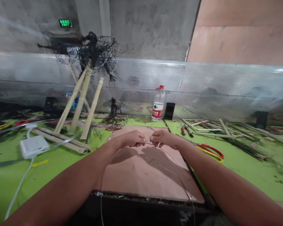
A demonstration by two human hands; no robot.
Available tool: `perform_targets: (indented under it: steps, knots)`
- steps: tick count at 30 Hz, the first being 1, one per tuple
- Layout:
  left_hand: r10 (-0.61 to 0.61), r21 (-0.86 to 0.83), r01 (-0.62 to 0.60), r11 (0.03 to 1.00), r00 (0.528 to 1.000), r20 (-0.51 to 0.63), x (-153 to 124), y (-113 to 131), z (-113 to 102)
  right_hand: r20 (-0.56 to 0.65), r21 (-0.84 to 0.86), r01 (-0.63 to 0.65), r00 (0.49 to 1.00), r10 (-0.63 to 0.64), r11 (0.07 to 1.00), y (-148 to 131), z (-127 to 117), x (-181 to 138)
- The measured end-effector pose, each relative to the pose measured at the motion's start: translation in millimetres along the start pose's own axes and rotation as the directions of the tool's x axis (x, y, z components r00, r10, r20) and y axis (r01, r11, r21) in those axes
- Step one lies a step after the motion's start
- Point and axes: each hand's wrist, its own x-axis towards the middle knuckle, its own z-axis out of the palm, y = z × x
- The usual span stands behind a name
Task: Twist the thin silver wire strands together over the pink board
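Both hands pinch a long thin strand that bows down on either side in a wide loop [184, 187]; whether it is wire or split bamboo I cannot tell. My left hand [134, 138] has its fingers closed on the strand near its top. Just to the right, my right hand [164, 139] grips it between thumb and fingers, with a small gap between the hands. Below them lies a pinkish-brown board [141, 180], marked by the hands' shadows. The loop's lower part runs past the board's front edge and out of view.
Scissors with red and yellow handles [209, 150] and pliers [187, 130] lie right of the board. Bamboo strips [214, 129] are scattered farther right. On the left stand bamboo tubes [81, 103] beside a white adapter [34, 147]. A water bottle [158, 105] stands behind.
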Motion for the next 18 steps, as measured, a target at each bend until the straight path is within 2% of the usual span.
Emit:
perform_targets:
  steps: [2, 4, 13, 16, 18]
  knots:
    - [0.010, 0.020, -0.010, 1.000, 1.000, 0.005, -0.5, 2.0, 1.7, 0.105, -0.015, -0.017, 0.994, 0.019, 1.000, 1.4, 13.3, 0.4]
    - [0.023, 0.030, -0.023, 0.999, 1.000, 0.004, -1.3, 3.6, 2.7, 0.114, 0.000, -0.018, 0.993, 0.018, 1.000, 1.6, 23.8, 1.0]
    - [0.041, 0.064, -0.039, 0.997, 0.999, -0.027, -2.6, 6.4, 4.9, -0.026, -0.053, 0.011, 1.000, -0.012, 0.999, 1.9, 33.3, 3.0]
    - [0.025, 0.068, -0.022, 0.997, 0.998, -0.051, 0.0, 2.3, 5.7, -0.092, -0.175, 0.009, 0.995, -0.026, 0.985, 1.8, 33.8, 3.7]
    - [0.016, 0.065, -0.011, 0.998, 0.997, -0.078, 2.2, -1.2, 6.1, -0.152, -0.295, 0.030, 0.985, -0.078, 0.955, 1.2, 34.8, 4.0]
